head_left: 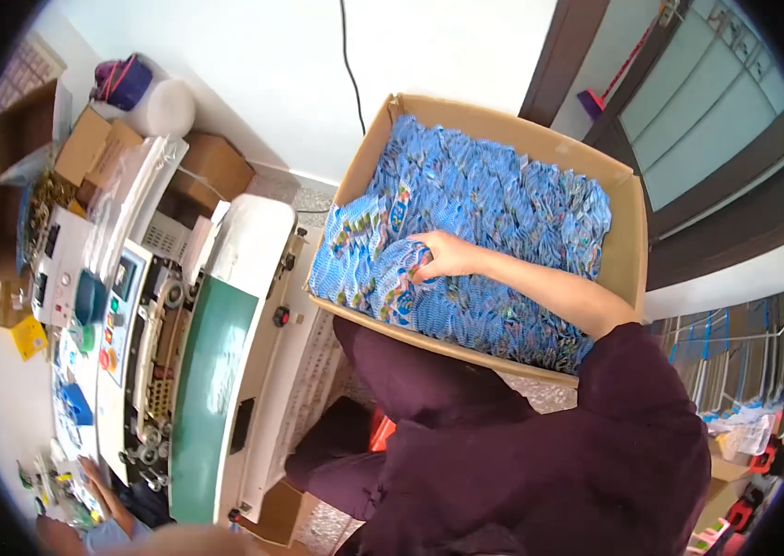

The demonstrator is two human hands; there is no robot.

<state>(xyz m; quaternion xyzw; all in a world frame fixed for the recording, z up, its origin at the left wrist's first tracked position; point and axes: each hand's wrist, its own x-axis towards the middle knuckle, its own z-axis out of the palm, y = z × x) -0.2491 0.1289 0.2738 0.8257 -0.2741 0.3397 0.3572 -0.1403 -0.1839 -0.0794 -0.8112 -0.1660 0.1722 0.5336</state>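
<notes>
A large cardboard box (633, 199) stands open in front of me, filled with blue, wavy-edged plastic packets (503, 176) packed tightly in rows. My right hand (445, 256) reaches in from the right. Its fingers are closed on a bunch of blue printed packets (396, 269) at the box's near left part. The packets bulge out under the fingertips, and the thumb lies against them. More packets with coloured prints lean beside this bunch, by the left wall. My left hand does not show; a blurred skin-coloured shape at the lower edge cannot be made out.
Left of the box stands a machine with a green belt (211, 361) and a control panel (116, 320). Cardboard cartons (211, 171) are behind it. A co-worker's arm (106, 491) shows at lower left. A door (702, 111) is at far right.
</notes>
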